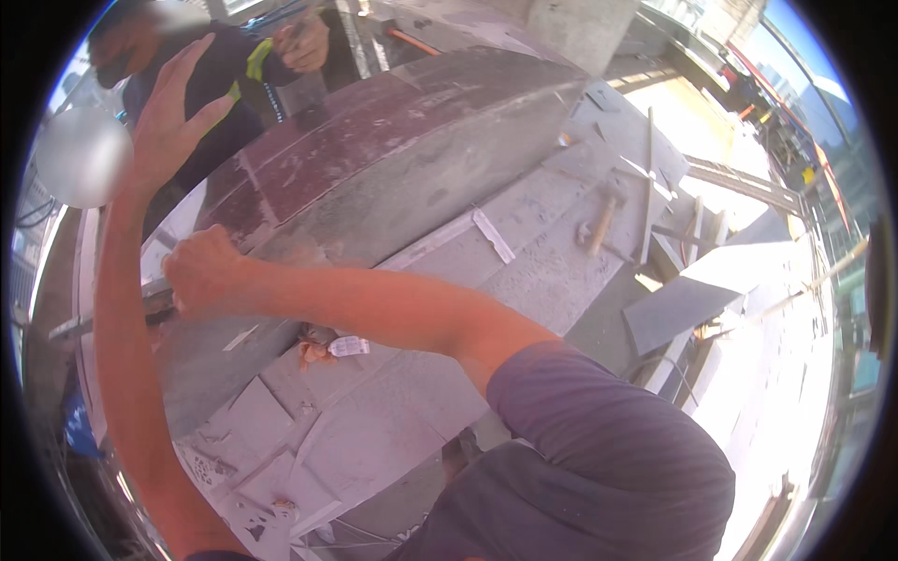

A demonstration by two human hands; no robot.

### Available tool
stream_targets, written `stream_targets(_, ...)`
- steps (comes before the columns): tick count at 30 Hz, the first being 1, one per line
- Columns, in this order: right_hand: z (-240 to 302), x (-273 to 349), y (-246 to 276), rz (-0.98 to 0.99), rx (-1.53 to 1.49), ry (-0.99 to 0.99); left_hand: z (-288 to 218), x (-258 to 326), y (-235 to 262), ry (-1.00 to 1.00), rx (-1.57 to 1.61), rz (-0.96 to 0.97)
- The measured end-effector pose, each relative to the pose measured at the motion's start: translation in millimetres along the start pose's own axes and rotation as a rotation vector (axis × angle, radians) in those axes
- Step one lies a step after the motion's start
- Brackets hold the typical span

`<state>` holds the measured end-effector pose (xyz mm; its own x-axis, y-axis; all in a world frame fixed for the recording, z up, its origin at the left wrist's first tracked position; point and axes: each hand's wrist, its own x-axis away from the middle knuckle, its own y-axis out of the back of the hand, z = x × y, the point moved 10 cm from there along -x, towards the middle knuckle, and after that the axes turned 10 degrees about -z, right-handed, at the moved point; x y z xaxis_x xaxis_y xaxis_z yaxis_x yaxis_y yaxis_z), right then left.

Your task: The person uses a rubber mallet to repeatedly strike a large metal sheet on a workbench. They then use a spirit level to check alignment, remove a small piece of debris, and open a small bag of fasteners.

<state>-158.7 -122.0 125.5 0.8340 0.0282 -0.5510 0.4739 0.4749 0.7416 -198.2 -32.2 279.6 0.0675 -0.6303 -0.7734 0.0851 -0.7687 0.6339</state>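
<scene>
Left hand (171, 126) spread, empty; right hand (208, 269) curled—grip unclear—beside a bar (73, 326), which could slip if loosely held.

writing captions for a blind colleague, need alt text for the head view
A person's left hand is raised open while the right hand is curled closed, its grip unclear, near the left end of a long brown-topped block. A co-worker is beyond it; a hammer lies to the right.
</scene>
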Motion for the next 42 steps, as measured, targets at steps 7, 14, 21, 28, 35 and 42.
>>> stream_targets(7, -41.8, 53.7, -9.1, -0.059, 0.081, -0.045, -13.3, -51.3, -138.2, 0.042, -0.087, 0.097)
stream_targets(14, -53.2, 185.2, 123.4, -0.586, -0.245, -0.016, 19.3, -51.3, -150.8, 0.341, 0.032, 0.141)
stream_targets(21, -234.6, 484.2, 173.5, -0.27, -0.169, -0.58, -11.1, -34.2, -96.3, 0.504, 0.087, -0.068)
stream_targets(28, -403.0, 771.7, 350.1, -0.721, -0.012, -1.373, -214.0, -50.4, -123.2, 0.58, 0.781, -0.179)
stream_targets(35, -634.9, 943.7, 519.9, -1.085, 0.064, -1.433, -405.1, 115.1, -421.7, 0.965, 0.376, 0.241)
stream_targets(42, -878.8, 1065.8, 663.0, -0.731, 0.823, -1.454, -489.2, 71.8, -653.4, 0.814, 0.238, 0.471)
